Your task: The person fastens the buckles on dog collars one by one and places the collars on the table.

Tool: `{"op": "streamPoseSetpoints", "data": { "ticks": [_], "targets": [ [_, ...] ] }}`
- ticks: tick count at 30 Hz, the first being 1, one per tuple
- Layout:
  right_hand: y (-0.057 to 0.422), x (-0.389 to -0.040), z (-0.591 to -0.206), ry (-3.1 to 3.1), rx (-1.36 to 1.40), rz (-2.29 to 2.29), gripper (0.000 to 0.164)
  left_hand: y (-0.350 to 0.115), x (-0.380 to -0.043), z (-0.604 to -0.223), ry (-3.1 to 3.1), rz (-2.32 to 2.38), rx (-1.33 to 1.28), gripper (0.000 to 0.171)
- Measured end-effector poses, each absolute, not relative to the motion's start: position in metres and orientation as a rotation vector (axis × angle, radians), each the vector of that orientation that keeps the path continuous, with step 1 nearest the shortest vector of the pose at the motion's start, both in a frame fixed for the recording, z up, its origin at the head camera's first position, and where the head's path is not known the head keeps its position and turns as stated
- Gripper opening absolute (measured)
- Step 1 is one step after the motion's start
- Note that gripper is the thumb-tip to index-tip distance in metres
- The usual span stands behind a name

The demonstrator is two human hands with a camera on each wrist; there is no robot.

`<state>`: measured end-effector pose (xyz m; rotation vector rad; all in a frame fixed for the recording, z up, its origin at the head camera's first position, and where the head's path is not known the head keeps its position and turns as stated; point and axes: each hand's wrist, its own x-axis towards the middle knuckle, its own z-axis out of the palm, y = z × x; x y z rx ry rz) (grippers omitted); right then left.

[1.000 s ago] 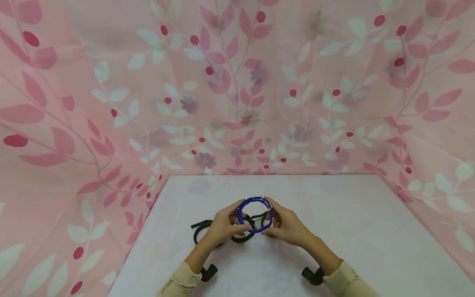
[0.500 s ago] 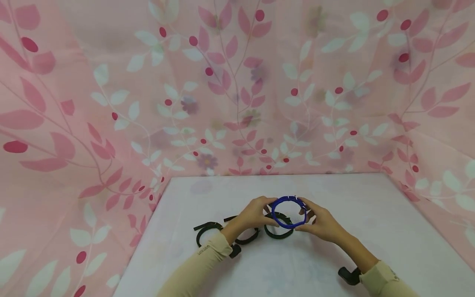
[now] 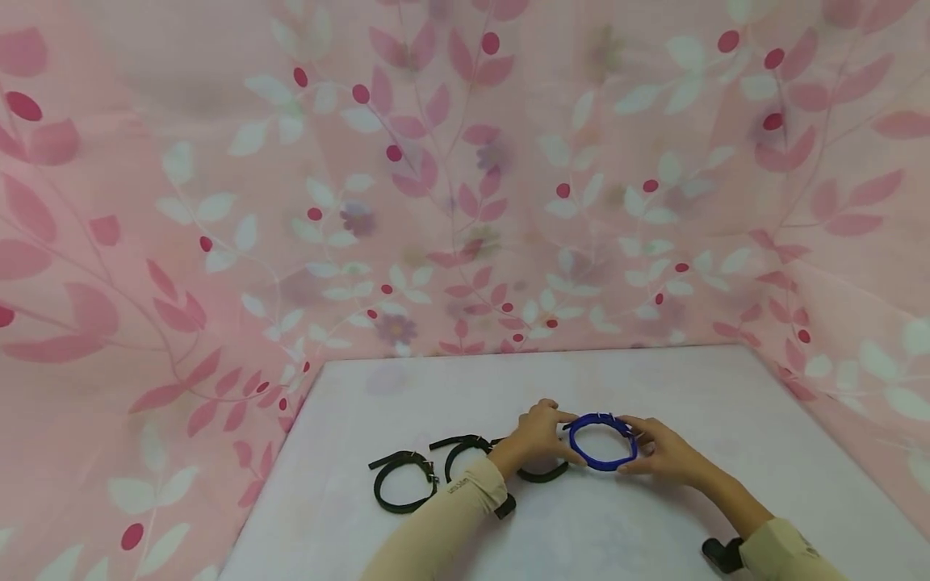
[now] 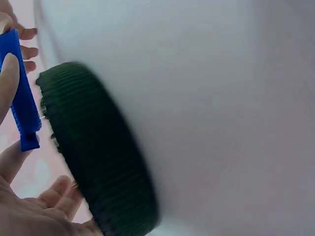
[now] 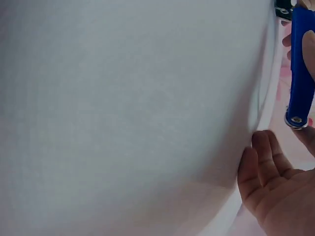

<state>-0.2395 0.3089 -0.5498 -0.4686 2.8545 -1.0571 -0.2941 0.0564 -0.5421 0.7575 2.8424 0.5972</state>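
Observation:
A blue buckled collar, curled into a ring, is held between my two hands low over the right-middle of the white table. My left hand pinches its left side, and my right hand pinches its right side. In the left wrist view the blue collar appears edge-on with a thumb on it. Its metal ring shows at the lower end of the collar in the right wrist view. Whether it touches the table I cannot tell. Close beside my left hand stands a dark green collar.
To the left, dark ring-shaped collars stand in a row on the white table: a left one, a middle one partly behind my sleeve, and a third partly behind my left hand. Pink floral cloth surrounds the table.
Both hands have carried the blue collar to the right and then lower, towards the table. The dark collars, earlier partly covered by the hands and arms, show more on the left.

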Motion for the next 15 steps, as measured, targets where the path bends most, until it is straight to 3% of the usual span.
{"op": "streamPoseSetpoints", "data": {
  "ticks": [9, 15],
  "targets": [
    [0.308, -0.238, -0.565, 2.898, -0.412, -0.862, 0.091, 0.057, -0.290, -0.552, 2.813, 0.373, 0.754, 0.077],
    [0.311, -0.236, -0.537, 2.929, -0.457, -0.749, 0.115, 0.026, -0.298, -0.514, 2.751, 0.487, 0.815, 0.089]
  ]
}}
